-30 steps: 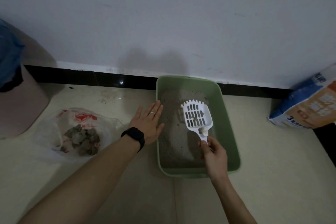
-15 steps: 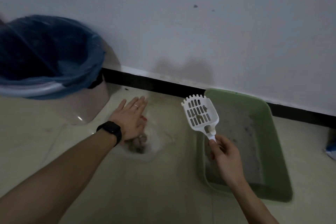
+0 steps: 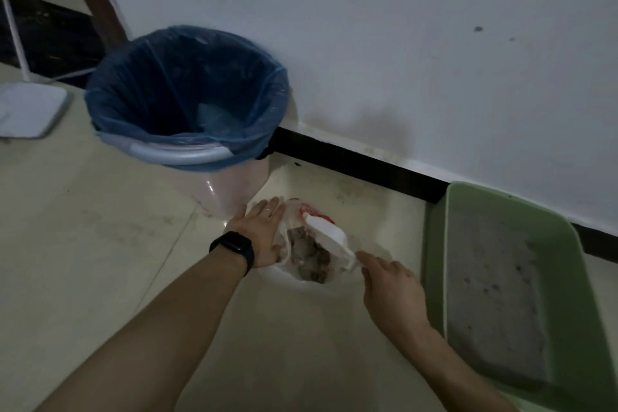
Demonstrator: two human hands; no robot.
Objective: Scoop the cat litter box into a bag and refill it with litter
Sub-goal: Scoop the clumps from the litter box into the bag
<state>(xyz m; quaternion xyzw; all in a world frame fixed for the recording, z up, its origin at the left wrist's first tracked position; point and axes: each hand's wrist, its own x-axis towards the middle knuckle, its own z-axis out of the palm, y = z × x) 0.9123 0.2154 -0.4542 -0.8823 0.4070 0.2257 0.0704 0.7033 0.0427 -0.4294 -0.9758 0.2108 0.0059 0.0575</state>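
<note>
— Anything different from half a second ago?

— Yes. Has brought the scoop (image 3: 329, 237) down. Held it up in the air before, between the bag (image 3: 284, 222) and the litter box (image 3: 434, 244); now tips it over the mouth of the bag, back side up. Pinches its handle end with the right hand (image 3: 391, 291). Keeps the left hand (image 3: 262, 237) flat on the left side of the bag, fingers straight, as before. Has also turned the view to the left, so shows the whole bin (image 3: 230, 187) now.

— And inside the containers?

— In the bag, grey clumps (image 3: 307, 256), right under the scoop. In the green litter box, grey litter (image 3: 495, 294) in a rather even layer, with a few dark specks. In the bin, a blue liner (image 3: 187, 94); cannot tell what lies at its bottom.

— Where on the floor (image 3: 100, 244)?

— All near the far edge of the floor, by the wall. Bin at the left, just beside the fingertips of the left hand. Bag in the middle. Litter box at the right, apart from the bag.
</note>
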